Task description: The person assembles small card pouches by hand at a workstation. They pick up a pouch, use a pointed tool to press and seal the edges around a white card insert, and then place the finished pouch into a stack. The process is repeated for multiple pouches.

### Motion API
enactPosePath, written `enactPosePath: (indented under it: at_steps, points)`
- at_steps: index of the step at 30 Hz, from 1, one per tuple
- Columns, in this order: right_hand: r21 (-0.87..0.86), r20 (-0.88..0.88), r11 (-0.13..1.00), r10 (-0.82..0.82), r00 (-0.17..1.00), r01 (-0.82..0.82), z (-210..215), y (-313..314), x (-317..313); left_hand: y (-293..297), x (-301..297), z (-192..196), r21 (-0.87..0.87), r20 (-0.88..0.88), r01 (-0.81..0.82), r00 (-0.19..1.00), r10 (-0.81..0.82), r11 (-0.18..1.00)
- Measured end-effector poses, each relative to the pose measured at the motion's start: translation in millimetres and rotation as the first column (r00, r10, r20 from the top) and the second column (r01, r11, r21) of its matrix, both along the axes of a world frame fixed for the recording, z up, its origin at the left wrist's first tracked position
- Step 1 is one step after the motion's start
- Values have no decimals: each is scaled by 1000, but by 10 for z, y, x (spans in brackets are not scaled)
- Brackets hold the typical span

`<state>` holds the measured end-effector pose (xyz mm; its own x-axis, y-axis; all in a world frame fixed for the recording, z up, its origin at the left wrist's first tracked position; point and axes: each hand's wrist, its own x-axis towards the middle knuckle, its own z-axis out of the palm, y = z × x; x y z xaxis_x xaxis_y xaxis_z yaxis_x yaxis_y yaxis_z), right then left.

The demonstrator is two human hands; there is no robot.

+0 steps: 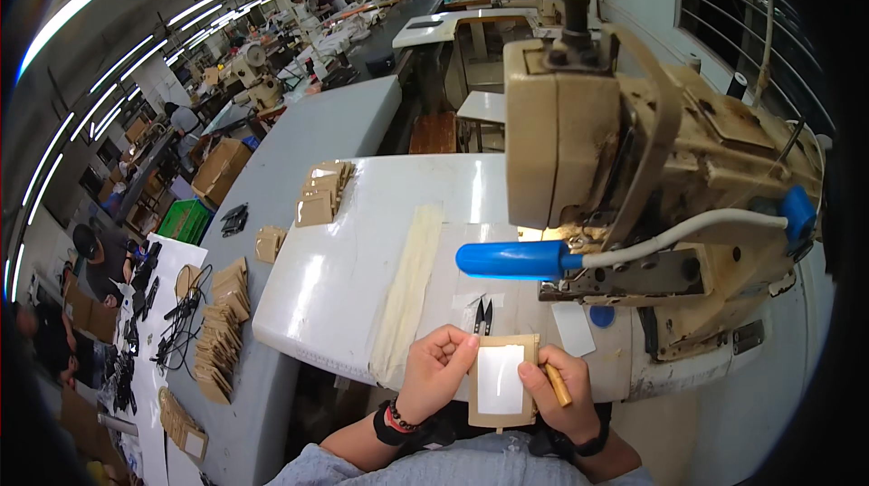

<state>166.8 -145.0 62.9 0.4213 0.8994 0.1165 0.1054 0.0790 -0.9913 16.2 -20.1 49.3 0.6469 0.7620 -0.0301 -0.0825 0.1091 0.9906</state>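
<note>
I hold a flat tan card holder (486,418) with a shiny white window upright before me, at the table's near edge. My left hand (439,370) is closed, its thumb and fingers pinching the holder's upper left corner. On the right side, my right hand (566,386) grips the holder with the thumb over its window edge. That same hand also keeps a short yellow-brown handle (558,385) between its fingers; the tool's tip cannot be made out. Just beyond the holder, black thread snips (484,314) lie on the table with their blades pointing away.
A beige sewing machine (570,133) fills the right, with a blue-ended hose (511,261) reaching over the white table (312,314). Stacked tan pieces (323,192) sit at its far left; more piles (217,350) lie on the grey side table. A person (113,260) works far left.
</note>
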Motion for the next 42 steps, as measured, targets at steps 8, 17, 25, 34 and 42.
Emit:
enactPosePath:
  at_steps: [8,17,25,34,42]
  points:
    - [-60,-145,998,-5,989,-4,-93,38,97,59,-36,25,-322,189,165,976,-107,932]
    - [-65,-201,997,34,979,-48,-83,48,115,75,-92,103,-209,-7,147,988,-152,967]
    - [-87,-93,996,13,996,-21,-156,-12,148,103,-39,94,-205,-51,170,982,-183,964]
    - [-76,-54,997,26,998,-30,-157,-37,197,93,10,130,-219,-92,176,976,-200,960]
    - [-93,-77,995,39,996,-46,-141,-9,200,153,5,85,-190,-57,227,969,-242,955]
